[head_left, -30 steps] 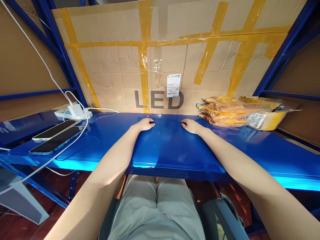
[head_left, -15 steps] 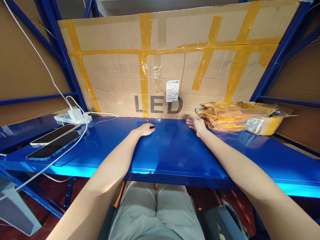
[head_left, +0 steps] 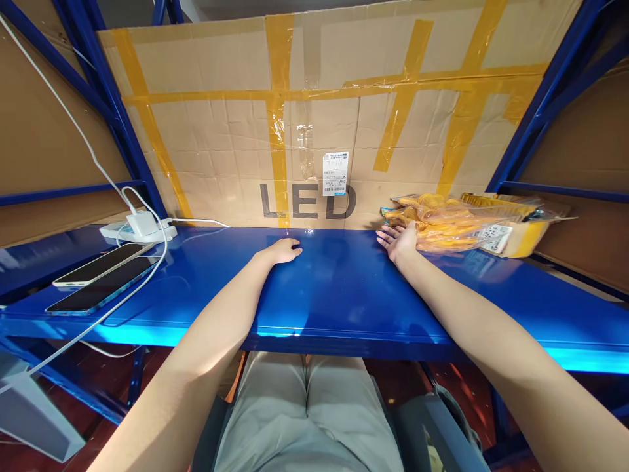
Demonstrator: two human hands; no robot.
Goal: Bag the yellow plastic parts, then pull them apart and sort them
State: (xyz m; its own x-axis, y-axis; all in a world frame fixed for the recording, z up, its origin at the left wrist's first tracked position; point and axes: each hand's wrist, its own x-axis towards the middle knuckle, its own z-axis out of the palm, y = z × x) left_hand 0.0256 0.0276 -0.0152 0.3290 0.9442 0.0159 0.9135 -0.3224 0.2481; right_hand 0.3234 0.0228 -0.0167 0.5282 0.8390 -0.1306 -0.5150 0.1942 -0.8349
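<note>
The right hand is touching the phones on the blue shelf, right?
No. In the head view the right hand is at the clear bag of orange items on the blue shelf; the phones lie far to the left.

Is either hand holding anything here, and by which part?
Nothing is held. The left hand rests on the blue shelf; the right hand, open, touches the plastic bag at its end.
</note>
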